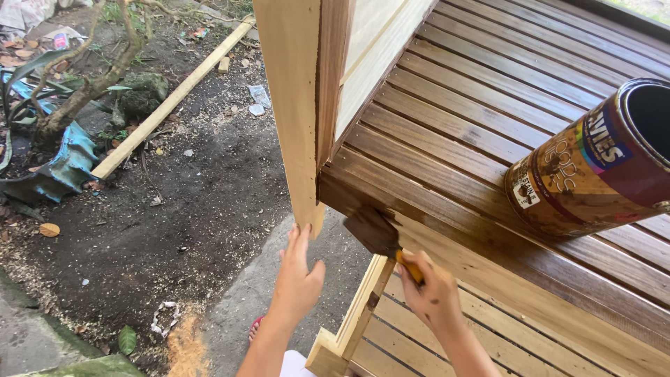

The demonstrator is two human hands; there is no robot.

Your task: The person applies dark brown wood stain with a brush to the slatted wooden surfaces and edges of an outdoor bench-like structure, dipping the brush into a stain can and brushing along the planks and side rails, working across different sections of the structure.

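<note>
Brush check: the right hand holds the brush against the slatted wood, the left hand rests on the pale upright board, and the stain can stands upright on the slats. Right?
Not quite. The head view shows the stain can lying on its side on the slats, not upright. The right hand does hold the brush, and the left hand touches the upright board.

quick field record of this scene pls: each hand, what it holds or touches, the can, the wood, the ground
left hand: open, fingertips at the lower end of the pale upright board
right hand: gripping the yellow-handled brush
brush: bristles against the front edge of the slatted seat
wood: seat slats stained dark brown, lower front boards bare
can: open, stain-smeared, near the camera, support not visible
ground: dark soil, sawdust pile, long loose plank
</note>
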